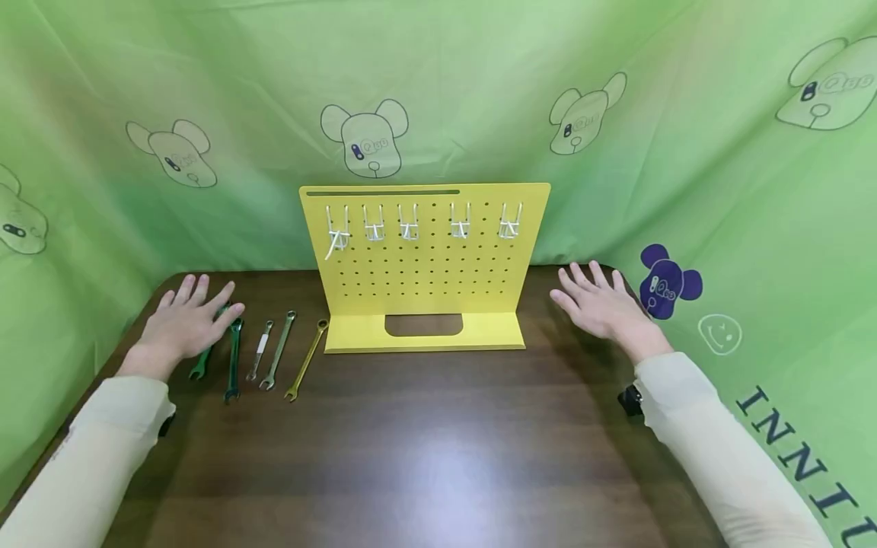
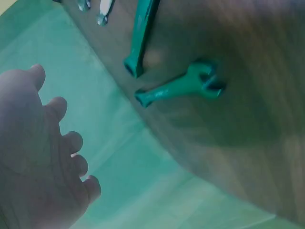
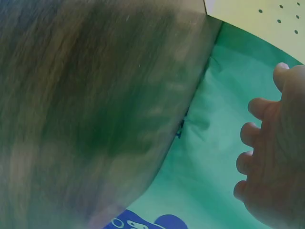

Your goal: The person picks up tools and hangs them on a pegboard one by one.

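Note:
My left hand [image 1: 181,323] is spread, palm down, at the table's left side, partly covering a green wrench [image 1: 199,367]. The left wrist view shows this hand [image 2: 38,148] apart from that wrench [image 2: 178,87], holding nothing. To its right lie a dark green wrench [image 1: 234,358], a small silver wrench [image 1: 260,350] with a white label, a longer silver wrench [image 1: 278,352] and a gold wrench [image 1: 307,360]. On the far right, my right hand [image 1: 603,304] has its fingers spread and grips nothing. A yellow pegboard [image 1: 425,266] stands between the hands.
Several white wire hooks [image 1: 409,224] hang in a row on the pegboard's upper part; the leftmost hook [image 1: 336,236] sits askew. Green printed cloth [image 1: 452,61] rises behind and beside the dark wooden table [image 1: 411,426]. The pegboard's base has a cut-out slot.

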